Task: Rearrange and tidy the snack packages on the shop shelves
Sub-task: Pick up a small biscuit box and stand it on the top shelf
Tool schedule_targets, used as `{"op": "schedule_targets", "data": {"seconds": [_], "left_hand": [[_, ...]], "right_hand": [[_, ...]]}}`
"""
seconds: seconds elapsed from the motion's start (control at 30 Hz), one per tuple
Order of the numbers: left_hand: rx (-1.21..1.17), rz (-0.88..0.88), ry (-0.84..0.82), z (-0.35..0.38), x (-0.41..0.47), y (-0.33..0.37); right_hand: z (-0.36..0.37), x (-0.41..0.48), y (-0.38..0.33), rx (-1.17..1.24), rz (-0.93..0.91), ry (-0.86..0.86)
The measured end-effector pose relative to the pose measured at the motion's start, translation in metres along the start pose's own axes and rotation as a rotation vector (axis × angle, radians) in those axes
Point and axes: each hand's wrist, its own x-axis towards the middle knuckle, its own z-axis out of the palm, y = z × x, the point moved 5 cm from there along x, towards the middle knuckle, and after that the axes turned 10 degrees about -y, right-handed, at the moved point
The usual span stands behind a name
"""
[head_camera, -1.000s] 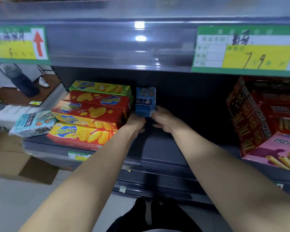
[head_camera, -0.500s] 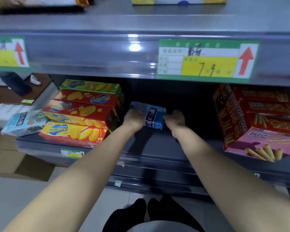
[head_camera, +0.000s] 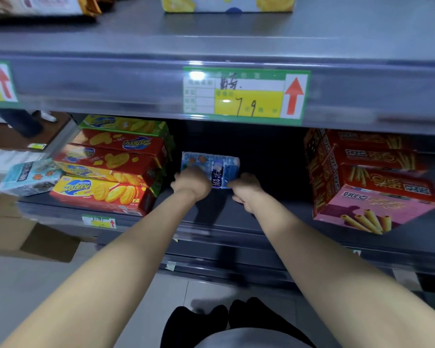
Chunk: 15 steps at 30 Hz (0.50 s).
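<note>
The left hand (head_camera: 192, 183) is gripping the blue box (head_camera: 211, 162) at 8 o'clock; the right hand (head_camera: 246, 190) is pinching it at 4 o'clock. The box is lying flat on the shelf (head_camera: 274, 210), biscuit stack (head_camera: 116, 162) at its 9 o'clock, red boxes (head_camera: 362, 172) at 3.

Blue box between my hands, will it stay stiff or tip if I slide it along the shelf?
Probably stiff: the blue box keeps straight cardboard edges. Likely light, since it looks small beside the hands. It appears to lie flat on the shelf, so it should slide rather than tip.
</note>
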Motion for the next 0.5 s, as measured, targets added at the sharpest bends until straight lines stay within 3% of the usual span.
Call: {"op": "schedule_targets", "data": {"seconds": [0.1,0.17,0.27,0.33,0.5], "left_hand": [[-0.090,-0.021,0.090,-0.006,-0.006,-0.005],[-0.128,0.054,0.055,-0.007,0.001,-0.009],[-0.220,0.097,-0.087,0.002,0.006,-0.012],[-0.260,0.064,-0.060,0.000,0.002,-0.010],[-0.116,-0.051,-0.179,0.004,-0.008,-0.007]], "right_hand": [[-0.008,-0.001,0.005,-0.004,0.018,0.108],[-0.011,-0.004,0.009,0.023,0.050,0.152],[-0.002,-0.012,0.012,0.090,0.096,0.010],[0.007,-0.019,0.013,0.147,0.127,-0.084],[0.014,-0.040,0.009,0.270,0.142,-0.081]]}}
